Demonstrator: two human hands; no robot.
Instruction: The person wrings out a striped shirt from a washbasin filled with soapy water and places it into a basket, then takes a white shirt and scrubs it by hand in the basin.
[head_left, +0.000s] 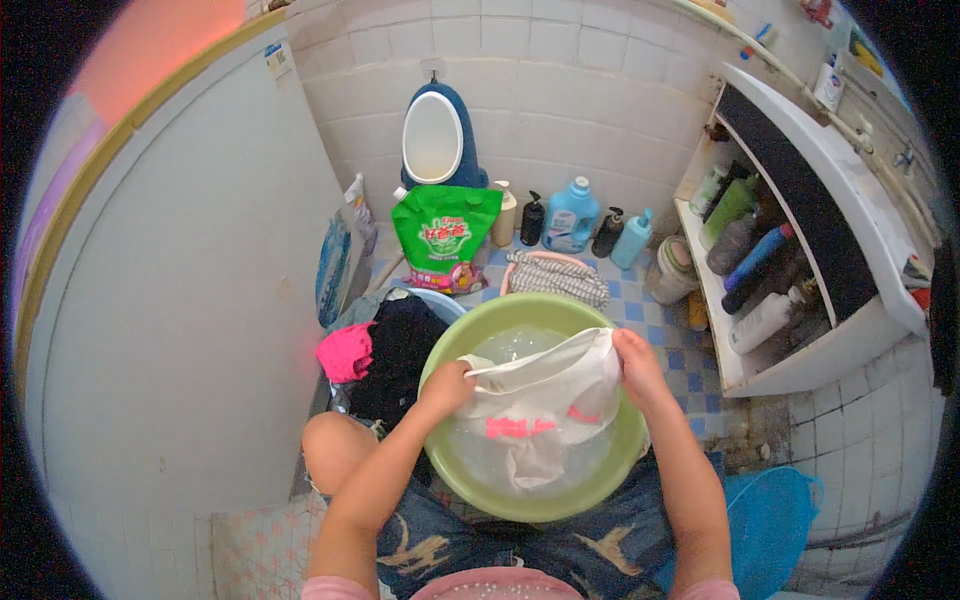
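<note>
A green plastic basin (534, 511) with cloudy water stands in front of me, close to my knees. Over it, my left hand (448, 388) grips one side of a white cloth garment (551, 382) with pink print. My right hand (637, 364) pinches the opposite upper corner, so the edge between them is stretched and sags a little. The garment's lower part hangs into the water. Left of the basin, a light blue tub (442, 304) holds a heap of dark clothes (394, 352) and a bright pink cloth (346, 352).
Behind the basin are a pink basket (507, 281) with striped cloth, a green detergent pouch (448, 232) and several pump bottles (532, 219). A cabinet (757, 386) with bottles stands right, a blue plastic tub (772, 525) lower right, and a pale door (180, 300) left.
</note>
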